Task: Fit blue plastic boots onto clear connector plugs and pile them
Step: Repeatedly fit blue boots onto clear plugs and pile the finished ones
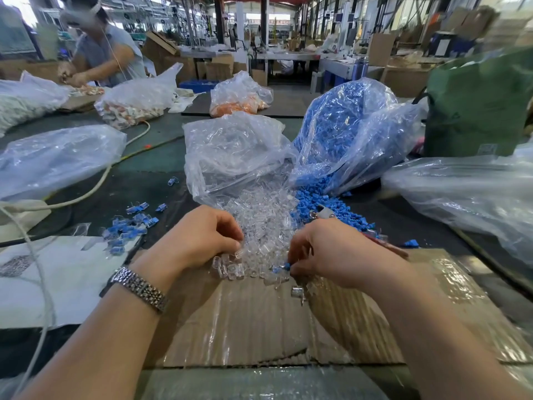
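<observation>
A heap of clear connector plugs [259, 223] spills from an open clear bag [230, 151] onto the cardboard sheet [259, 321]. Beside it, loose blue boots [320, 209] pour from a second bag [346, 131]. My left hand [202, 238], with a metal watch on the wrist, has its fingers curled into the near edge of the clear plugs and pinches a clear plug. My right hand [326, 252] pinches a small blue boot [284, 267] at its fingertips, low over the plugs. A pile of fitted blue-and-clear pieces [129, 226] lies to the left.
Large plastic bags [54, 157] lie at the left and right [467, 192]. A white cable [95, 183] crosses the dark table. A green bag [478, 108] stands at the back right. Another person [103, 50] works at the far left beside bags of orange parts [236, 96].
</observation>
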`<state>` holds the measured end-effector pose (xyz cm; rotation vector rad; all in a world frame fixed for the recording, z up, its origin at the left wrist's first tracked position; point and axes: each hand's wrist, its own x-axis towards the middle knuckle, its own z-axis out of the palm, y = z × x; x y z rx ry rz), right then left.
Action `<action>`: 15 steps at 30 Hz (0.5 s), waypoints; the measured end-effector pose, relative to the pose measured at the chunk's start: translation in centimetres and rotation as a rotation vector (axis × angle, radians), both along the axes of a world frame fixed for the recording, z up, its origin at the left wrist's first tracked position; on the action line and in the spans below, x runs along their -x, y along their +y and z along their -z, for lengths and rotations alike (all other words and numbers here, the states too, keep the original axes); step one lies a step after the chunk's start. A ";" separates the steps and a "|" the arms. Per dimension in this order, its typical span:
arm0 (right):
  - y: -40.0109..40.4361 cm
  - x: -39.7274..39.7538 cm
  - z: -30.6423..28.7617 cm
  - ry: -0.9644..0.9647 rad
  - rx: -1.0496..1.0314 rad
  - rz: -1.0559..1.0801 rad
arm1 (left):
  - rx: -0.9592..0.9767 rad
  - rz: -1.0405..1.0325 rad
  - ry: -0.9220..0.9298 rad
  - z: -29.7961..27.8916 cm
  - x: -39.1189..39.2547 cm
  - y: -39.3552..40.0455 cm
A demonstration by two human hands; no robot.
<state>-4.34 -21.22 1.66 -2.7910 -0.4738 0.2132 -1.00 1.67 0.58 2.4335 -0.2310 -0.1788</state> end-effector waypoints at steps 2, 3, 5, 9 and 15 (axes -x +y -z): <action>0.0 -0.1 0.0 -0.031 0.029 0.002 | 0.066 -0.024 -0.045 -0.1 0.0 0.0; -0.2 -0.1 -0.1 -0.057 0.018 0.015 | 0.143 -0.045 -0.051 -0.2 0.0 0.0; -1.0 -0.3 -0.4 -0.131 -0.059 0.070 | 0.374 -0.091 0.004 -0.4 0.1 0.0; -1.6 -0.4 -0.9 -0.208 -0.405 0.156 | 0.877 -0.089 0.271 -0.4 0.4 -0.6; -0.3 0.0 -1.0 -0.231 -0.814 0.098 | 1.126 -0.030 0.417 -0.2 0.8 -2.1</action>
